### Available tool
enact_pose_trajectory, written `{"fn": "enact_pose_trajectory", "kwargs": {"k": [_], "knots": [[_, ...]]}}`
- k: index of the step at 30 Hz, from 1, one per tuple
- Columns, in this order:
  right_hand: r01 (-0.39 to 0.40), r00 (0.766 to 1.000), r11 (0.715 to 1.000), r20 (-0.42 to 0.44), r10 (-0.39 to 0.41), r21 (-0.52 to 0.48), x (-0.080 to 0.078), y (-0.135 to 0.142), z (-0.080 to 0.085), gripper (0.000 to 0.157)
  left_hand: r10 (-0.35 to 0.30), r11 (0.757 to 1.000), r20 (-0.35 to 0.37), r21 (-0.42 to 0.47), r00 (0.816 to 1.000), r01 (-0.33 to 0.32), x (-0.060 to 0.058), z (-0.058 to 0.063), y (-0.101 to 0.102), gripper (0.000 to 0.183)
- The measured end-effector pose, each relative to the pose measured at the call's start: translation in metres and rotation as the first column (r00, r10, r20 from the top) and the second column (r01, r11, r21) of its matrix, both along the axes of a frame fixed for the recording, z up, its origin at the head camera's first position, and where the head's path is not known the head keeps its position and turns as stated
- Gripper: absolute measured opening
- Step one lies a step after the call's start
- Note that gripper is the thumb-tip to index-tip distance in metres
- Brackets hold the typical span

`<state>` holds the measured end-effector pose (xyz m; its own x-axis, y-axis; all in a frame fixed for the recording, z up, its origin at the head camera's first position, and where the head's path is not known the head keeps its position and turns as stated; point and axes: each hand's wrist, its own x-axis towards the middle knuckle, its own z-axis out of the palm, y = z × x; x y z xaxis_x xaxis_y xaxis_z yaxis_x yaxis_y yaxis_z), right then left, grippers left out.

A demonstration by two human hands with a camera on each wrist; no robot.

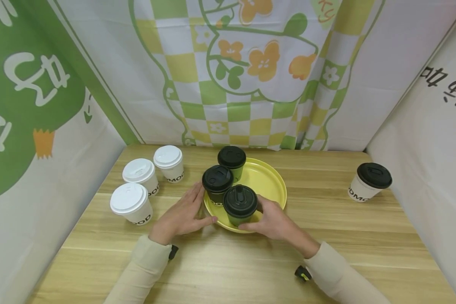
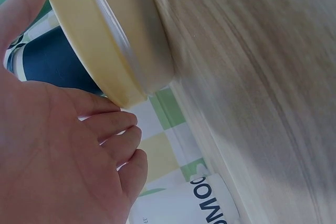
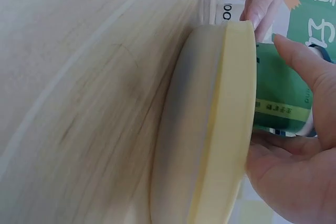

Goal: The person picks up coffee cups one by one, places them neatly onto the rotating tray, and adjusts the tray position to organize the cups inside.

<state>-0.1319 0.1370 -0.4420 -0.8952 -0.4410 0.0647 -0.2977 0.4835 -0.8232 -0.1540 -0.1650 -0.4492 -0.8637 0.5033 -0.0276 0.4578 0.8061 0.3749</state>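
Observation:
A round yellow tray (image 1: pixel 267 179) bears three paper cups with black lids. My right hand (image 1: pixel 271 221) grips the nearest one, a green cup (image 3: pixel 281 90), with the thumb on one side and the fingers on the other; its base is close over the tray. Left of it stands a dark cup (image 1: pixel 217 181), and behind that a second green cup (image 1: pixel 232 160). My left hand (image 1: pixel 184 211) lies along the tray's left edge, thumb spread and fingers extended. In the left wrist view its fingertips (image 2: pixel 113 106) are right at the yellow rim, near the dark cup (image 2: pixel 58 61).
Three white cups with white lids, front (image 1: pixel 131 204), middle (image 1: pixel 141 175) and back (image 1: pixel 169 162), stand on the wooden table (image 1: pixel 235 266) at the left. A white cup with a black lid (image 1: pixel 368 181) is far right. A patterned curtain (image 1: pixel 243 84) borders the back.

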Motion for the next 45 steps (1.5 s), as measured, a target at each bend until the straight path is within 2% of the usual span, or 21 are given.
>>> {"fn": "enact_pose_trajectory", "kwargs": {"k": [10, 16, 21, 26, 35, 45], "knots": [[0.101, 0.993, 0.994, 0.053, -0.103, 0.034, 0.006, 0.031, 0.011, 0.091, 0.001, 1.000, 0.007, -0.008, 1.000, -0.001, 0.001, -0.001, -0.001, 0.109], [0.178, 0.983, 0.982, 0.040, -0.180, 0.068, 0.009, 0.064, 0.011, 0.095, 0.002, 1.000, 0.004, -0.009, 1.000, -0.002, 0.000, -0.001, -0.001, 0.110], [0.245, 0.969, 0.965, 0.005, -0.247, 0.090, 0.012, 0.094, 0.011, 0.092, 0.001, 1.000, 0.007, -0.006, 1.000, -0.001, -0.001, 0.000, 0.000, 0.110], [0.290, 0.956, 0.950, 0.014, -0.294, 0.120, 0.018, 0.125, 0.011, 0.091, 0.003, 1.000, 0.011, -0.004, 1.000, -0.003, -0.001, -0.001, 0.000, 0.109], [0.379, 0.921, 0.899, 0.001, -0.389, 0.221, 0.030, 0.180, 0.011, 0.095, 0.004, 1.000, 0.013, -0.001, 1.000, -0.004, 0.000, -0.001, -0.001, 0.109], [0.442, 0.876, 0.836, 0.044, -0.481, 0.325, 0.038, 0.232, 0.005, 0.098, 0.002, 1.000, 0.014, -0.012, 1.000, -0.001, 0.000, 0.000, -0.001, 0.105]]}}
